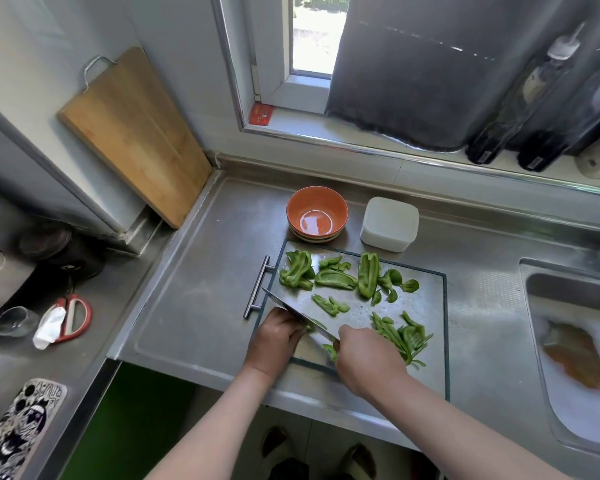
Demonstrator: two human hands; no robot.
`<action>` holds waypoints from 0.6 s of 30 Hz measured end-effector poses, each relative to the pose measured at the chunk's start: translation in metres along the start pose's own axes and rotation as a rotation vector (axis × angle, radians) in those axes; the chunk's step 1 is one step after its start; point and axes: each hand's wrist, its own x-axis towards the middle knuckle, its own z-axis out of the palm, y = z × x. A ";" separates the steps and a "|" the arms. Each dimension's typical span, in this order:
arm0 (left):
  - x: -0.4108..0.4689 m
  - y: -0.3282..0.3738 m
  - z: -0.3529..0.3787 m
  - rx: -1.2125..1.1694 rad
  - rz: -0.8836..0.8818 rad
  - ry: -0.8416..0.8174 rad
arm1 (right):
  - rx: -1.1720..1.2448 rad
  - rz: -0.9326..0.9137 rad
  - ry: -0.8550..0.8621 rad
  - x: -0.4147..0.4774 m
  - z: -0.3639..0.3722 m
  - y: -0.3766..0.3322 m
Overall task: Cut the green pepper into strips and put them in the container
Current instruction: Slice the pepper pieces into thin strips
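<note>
Large green pepper pieces lie along the far side of the steel cutting board. A pile of cut strips lies at the board's near right. My right hand grips the handle of a cleaver, whose blade slants across the board's near left. My left hand holds down a pepper piece under the blade, fingers curled; the piece is mostly hidden. An orange bowl and a white lidded container stand behind the board.
A sink with foamy water is at the right. A wooden board leans in the left corner. Red scissors, a glass bowl and a phone lie on the left counter. Bottles stand on the windowsill.
</note>
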 end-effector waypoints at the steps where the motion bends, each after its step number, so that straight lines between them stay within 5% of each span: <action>1: 0.000 -0.001 0.000 -0.001 0.000 0.004 | 0.000 0.001 -0.005 0.002 0.000 -0.001; 18: 0.001 0.001 0.006 0.004 -0.027 0.010 | 0.047 -0.034 -0.044 0.028 0.007 0.012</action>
